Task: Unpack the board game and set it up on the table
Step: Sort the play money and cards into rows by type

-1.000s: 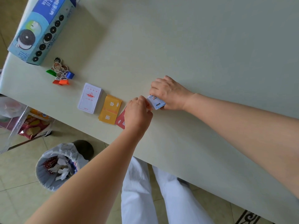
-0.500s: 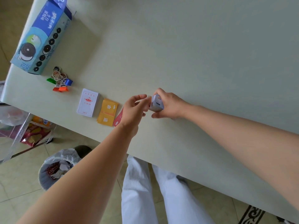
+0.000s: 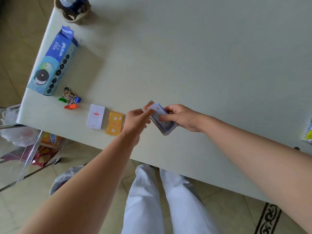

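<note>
Sorting step: right hand (image 3: 184, 118) grips card stack (image 3: 163, 122); left hand (image 3: 135, 120) pinches top card (image 3: 156, 108) beyond right fingertips. Next, likely: peel clear.

I run one view only: head camera, close, looking steeply down over the table (image 3: 202, 56), near edge, floor (image 3: 16, 48) below.

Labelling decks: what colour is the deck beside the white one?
The deck is orange-yellow with white characters; the head view shows it.
</note>
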Demonstrator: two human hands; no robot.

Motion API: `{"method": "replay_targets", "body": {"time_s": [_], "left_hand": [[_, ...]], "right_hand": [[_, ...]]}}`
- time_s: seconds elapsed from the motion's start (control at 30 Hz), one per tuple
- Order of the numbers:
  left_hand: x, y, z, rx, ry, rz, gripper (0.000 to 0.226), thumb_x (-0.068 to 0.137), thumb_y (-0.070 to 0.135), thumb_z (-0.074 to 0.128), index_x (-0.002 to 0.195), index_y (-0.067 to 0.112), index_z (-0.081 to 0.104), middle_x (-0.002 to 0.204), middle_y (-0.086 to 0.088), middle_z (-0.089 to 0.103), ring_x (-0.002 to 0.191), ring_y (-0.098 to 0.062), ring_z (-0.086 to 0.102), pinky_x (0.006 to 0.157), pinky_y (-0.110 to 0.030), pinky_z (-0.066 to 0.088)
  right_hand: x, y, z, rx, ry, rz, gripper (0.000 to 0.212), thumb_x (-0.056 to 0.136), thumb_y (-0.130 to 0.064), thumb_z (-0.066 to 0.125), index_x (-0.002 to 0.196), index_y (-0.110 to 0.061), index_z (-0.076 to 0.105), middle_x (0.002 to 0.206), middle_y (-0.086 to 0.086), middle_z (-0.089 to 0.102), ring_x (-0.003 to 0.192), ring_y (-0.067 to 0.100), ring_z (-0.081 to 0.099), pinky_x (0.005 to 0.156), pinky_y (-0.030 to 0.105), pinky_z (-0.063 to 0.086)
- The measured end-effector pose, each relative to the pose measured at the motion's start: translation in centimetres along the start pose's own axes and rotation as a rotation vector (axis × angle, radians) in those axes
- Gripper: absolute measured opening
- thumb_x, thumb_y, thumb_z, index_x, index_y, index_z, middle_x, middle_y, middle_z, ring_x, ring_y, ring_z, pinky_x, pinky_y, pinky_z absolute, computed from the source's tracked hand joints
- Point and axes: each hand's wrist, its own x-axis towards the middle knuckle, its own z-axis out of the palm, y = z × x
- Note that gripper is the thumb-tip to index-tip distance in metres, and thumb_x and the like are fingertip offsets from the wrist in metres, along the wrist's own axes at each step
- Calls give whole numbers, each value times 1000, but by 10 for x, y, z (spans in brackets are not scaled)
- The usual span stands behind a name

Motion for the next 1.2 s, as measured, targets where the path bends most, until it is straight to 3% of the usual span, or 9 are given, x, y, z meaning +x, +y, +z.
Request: {"method": "replay_targets", "body": {"time_s": [0.13,0.23,0.4,0.53,0.6,0.73,0.87,1.07,1.2], "left_hand": [[-13,2,0,-259,-263,-60,29,89,37,60,112,19,65,103,-2,73,99,-17,68,89,-36,49],[-22,5,8,-490,-204,-190,28,97,21,52,122,10,57,114,-16,68,103,-28,67,89,-42,55],[-33,9,-1,-441,-117,-212,17,99,8,44,108,4,58,103,-17,68,88,-26,68,72,-40,57],[-43,10,-12,-182,-159,-237,16,96,16,53,107,5,57,104,-17,67,87,-27,68,68,-35,56],[-48,10,-15,-117,-224,-249,21,96,17,55,111,2,56,104,-18,65,90,-27,67,72,-35,56],[-53,9,-19,-100,-354,-223,29,93,12,56,118,-2,57,104,-18,67,87,-23,67,70,-32,56],[-56,12,-26,-189,-463,-225,16,91,5,49,99,7,63,91,-13,67,87,-23,63,80,-34,51],[-56,9,-32,-203,-495,-266,15,90,2,47,96,8,59,77,-8,68,70,-18,67,59,-27,53],[-57,6,-33,-167,-453,-223,16,93,1,46,104,7,56,77,-7,73,77,-20,71,77,-36,57]], "right_hand": [[-8,-7,14,315,11,-40,28,90,-5,61,118,-2,58,103,13,66,89,23,65,81,29,54],[-13,-8,31,297,97,-30,46,86,-13,69,126,-3,48,110,11,67,95,22,66,89,35,51],[-33,-9,49,-439,279,-268,102,66,-35,84,143,-22,19,141,5,36,126,16,41,104,32,35],[-43,-10,59,-984,76,-374,148,53,-55,86,145,-32,-27,159,1,-16,147,18,-12,118,36,-5],[-43,-10,63,-1042,103,-380,147,55,-54,85,144,-30,-30,159,5,-9,146,18,-16,116,36,-10],[-41,-14,66,-973,239,-423,135,61,-51,82,150,-23,-15,144,7,29,137,22,21,113,35,7],[-41,-12,67,-935,248,-445,124,62,-44,81,151,-21,-2,139,6,34,130,23,31,110,36,14],[-46,-12,69,-905,161,-408,126,61,-48,83,150,-25,-4,142,5,30,135,21,22,112,34,10],[-48,-16,58,-608,10,-224,105,69,-40,76,150,-29,12,149,-3,28,136,16,26,114,37,23]]}}
